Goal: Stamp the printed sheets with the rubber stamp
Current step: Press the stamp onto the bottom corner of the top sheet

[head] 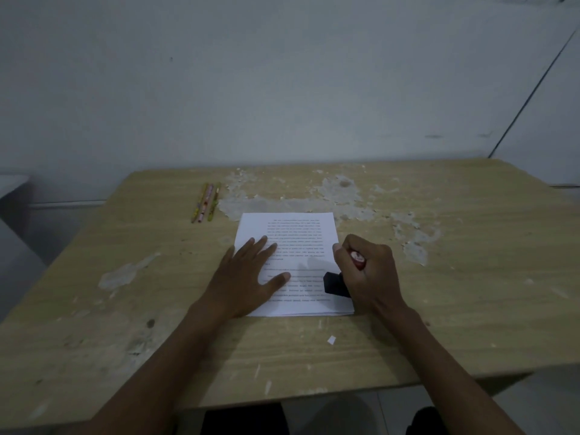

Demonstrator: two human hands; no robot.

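Observation:
A stack of white printed sheets lies in the middle of the wooden table. My left hand rests flat on the left half of the top sheet, fingers spread. My right hand is closed around a rubber stamp with a red handle and a black base. The black base sits at the lower right part of the top sheet, on or just above the paper. Whether it touches the sheet I cannot tell.
Three coloured pencils lie side by side at the back left of the table. The tabletop has peeled, flaking patches behind the sheets. A small paper scrap lies near the front edge. A pale wall stands close behind the table.

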